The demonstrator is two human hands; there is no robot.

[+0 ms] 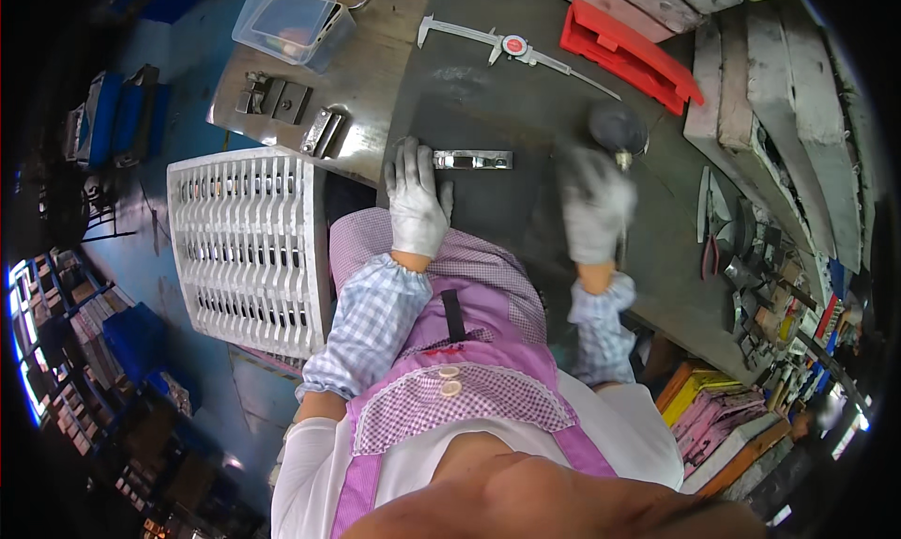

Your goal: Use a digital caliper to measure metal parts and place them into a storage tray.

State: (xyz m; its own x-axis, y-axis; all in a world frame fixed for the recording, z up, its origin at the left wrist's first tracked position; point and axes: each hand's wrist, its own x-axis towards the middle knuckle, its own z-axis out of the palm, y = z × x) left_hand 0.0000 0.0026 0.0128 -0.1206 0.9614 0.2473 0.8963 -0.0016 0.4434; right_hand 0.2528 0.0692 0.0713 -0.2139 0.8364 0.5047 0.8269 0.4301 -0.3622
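Observation:
My left hand (pixel 417 201), in a pale glove with grey fingertips, lies flat with its fingers stretched out on the dark tabletop (pixel 497 206). Just right of those fingers is a short, shiny metal bar-shaped part (pixel 473 160) with a dark slot in its middle; whether they touch it I cannot tell. My right hand (pixel 595 206), gloved too, is smeared by motion farther right. A dark round thing (pixel 617 126) with a shiny metal bit shows just beyond it, also blurred. Whether my right hand holds that thing cannot be made out.
A dial caliper (pixel 514 46) and a red plastic case (pixel 631 58) lie at the back. On the left are a white slotted rack (pixel 246 243) of metal parts, metal blocks (pixel 285 100) and a clear plastic box (pixel 289 23). Pliers (pixel 711 255) lie at the right.

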